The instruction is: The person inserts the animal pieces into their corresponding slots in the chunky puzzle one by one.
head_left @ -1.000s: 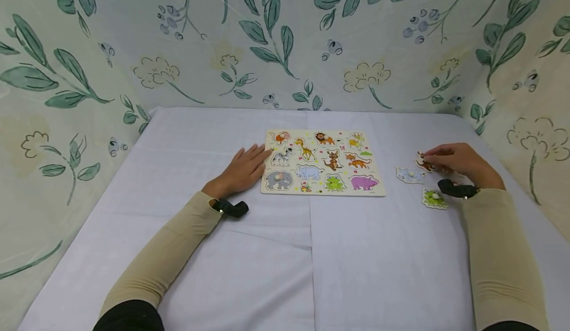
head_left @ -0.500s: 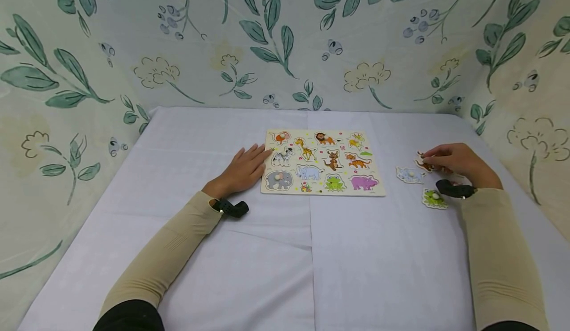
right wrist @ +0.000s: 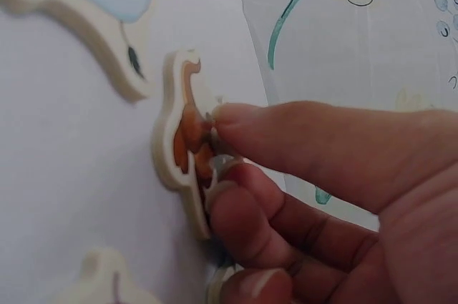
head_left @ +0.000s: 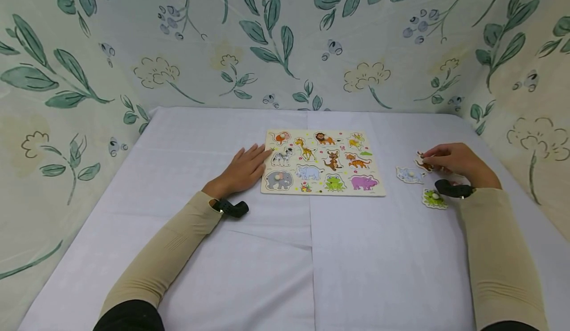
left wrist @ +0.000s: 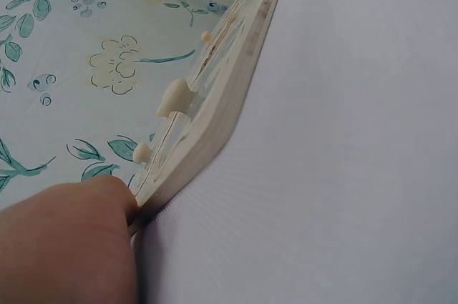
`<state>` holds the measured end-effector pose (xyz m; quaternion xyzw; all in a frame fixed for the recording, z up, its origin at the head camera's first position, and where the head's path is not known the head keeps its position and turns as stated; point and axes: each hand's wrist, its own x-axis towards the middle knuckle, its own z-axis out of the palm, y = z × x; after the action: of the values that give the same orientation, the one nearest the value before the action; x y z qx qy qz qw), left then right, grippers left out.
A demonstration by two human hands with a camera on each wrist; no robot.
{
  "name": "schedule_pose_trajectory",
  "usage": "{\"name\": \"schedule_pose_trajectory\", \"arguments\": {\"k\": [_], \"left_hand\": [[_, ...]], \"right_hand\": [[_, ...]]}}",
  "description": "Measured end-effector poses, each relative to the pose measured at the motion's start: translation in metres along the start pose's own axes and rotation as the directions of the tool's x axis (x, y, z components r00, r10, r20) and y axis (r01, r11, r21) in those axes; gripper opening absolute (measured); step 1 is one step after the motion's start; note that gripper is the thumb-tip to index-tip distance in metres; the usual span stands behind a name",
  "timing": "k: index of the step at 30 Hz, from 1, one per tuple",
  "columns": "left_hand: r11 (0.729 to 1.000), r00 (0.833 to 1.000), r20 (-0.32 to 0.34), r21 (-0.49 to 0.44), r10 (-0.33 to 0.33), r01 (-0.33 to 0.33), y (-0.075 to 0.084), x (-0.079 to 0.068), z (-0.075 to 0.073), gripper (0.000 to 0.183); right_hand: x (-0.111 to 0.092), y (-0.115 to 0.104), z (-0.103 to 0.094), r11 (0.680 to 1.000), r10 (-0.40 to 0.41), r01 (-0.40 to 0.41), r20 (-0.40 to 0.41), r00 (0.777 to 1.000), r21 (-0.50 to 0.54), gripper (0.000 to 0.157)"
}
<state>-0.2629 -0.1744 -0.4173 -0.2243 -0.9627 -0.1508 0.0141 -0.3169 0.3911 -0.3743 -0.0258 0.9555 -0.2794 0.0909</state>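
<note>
A wooden animal puzzle board [head_left: 320, 193] lies on the white cloth. At its left edge, my left hand [head_left: 240, 167] rests with fingers stretched out and their tips touching the rim. To the right of the board, my right hand [head_left: 463, 162] pinches a brown kangaroo-like puzzle piece [right wrist: 189, 129] between thumb and fingers, at the knob on its face. The fingers cover part of that piece and most of the knob. Beside it lies a pale blue rhino piece [head_left: 409, 175], and nearer to me a green frog piece [head_left: 433, 199].
Another piece [right wrist: 217, 286] shows partly beneath my right fingers. Round wooden knobs [left wrist: 177, 96] stand up from the board in the left wrist view. A flower-patterned cloth [head_left: 276, 49] hangs behind the table, which has a white cover [head_left: 249, 271].
My right wrist and sleeve have shifted very slightly left, while the fingers stay at the brown piece. The left hand and the board have not moved.
</note>
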Motion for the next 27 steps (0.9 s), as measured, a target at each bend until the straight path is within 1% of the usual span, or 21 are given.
{"name": "schedule_pose_trajectory", "arguments": {"k": [5, 16, 24, 27], "left_hand": [[1.0, 1.0, -0.001, 0.002, 0.0, 0.0, -0.001, 0.0003, 0.0007, 0.052], [1.0, 1.0, -0.002, 0.006, 0.001, -0.001, -0.0011, 0.0003, 0.0012, 0.052], [1.0, 1.0, -0.002, 0.006, 0.005, -0.005, -0.0003, -0.0001, 0.0002, 0.052], [1.0, 1.0, -0.003, 0.004, 0.005, -0.005, -0.0001, -0.0001, 0.0, 0.052]], "right_hand": [[0.0003, -0.0005, 0.0007, 1.0, 0.002, -0.002, -0.009, 1.0, -0.008, 0.049], [-0.0012, -0.0028, 0.0011, 0.998, -0.026, 0.025, -0.019, 0.999, -0.059, 0.045], [-0.002, -0.0062, 0.0016, 0.996, -0.044, 0.037, -0.083, 0.996, -0.084, 0.048], [-0.0026, -0.0081, 0.0012, 0.997, -0.035, 0.028, -0.089, 0.995, -0.074, 0.051]]}}
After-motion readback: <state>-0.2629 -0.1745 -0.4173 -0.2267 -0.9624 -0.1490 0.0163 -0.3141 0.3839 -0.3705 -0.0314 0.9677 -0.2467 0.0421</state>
